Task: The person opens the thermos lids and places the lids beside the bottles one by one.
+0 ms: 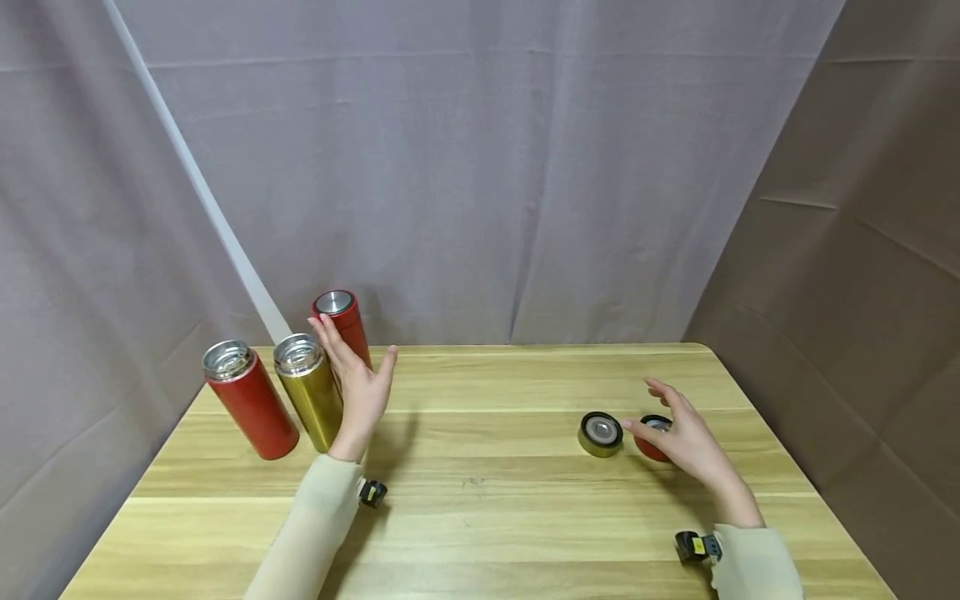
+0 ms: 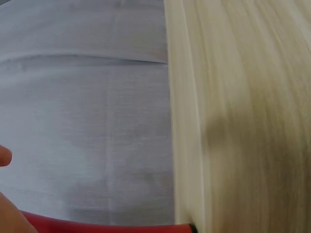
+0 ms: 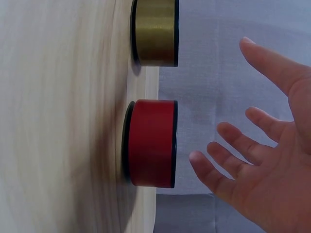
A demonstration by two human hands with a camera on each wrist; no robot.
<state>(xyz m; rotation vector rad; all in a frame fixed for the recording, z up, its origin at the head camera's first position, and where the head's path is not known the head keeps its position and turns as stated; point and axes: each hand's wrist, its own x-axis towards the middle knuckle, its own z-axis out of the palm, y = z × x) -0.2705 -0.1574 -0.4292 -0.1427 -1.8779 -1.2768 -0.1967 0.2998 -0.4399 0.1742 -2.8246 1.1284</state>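
My left hand (image 1: pixel 360 392) has its fingers stretched out beside a capped red thermos (image 1: pixel 349 323), its fingertips overlapping the thermos near the top in the head view. Left of that hand a gold thermos (image 1: pixel 315 400) without its lid stands upright, showing a steel mouth. Further left is a lidless red thermos (image 1: pixel 255 408). Over on the right, my right hand (image 1: pixel 690 442) hovers with spread fingers over a red lid (image 3: pixel 153 143), with a gap between them in the right wrist view. A gold lid (image 1: pixel 600 435) lies next to it, inner side up.
All of this stands on a wooden table (image 1: pixel 480 500) with light grain. Behind the table's back edge hangs a grey curtain (image 1: pixel 450 183). A darker cloth (image 1: pixel 847 275) hangs along the right side. Each wrist wears a small black camera.
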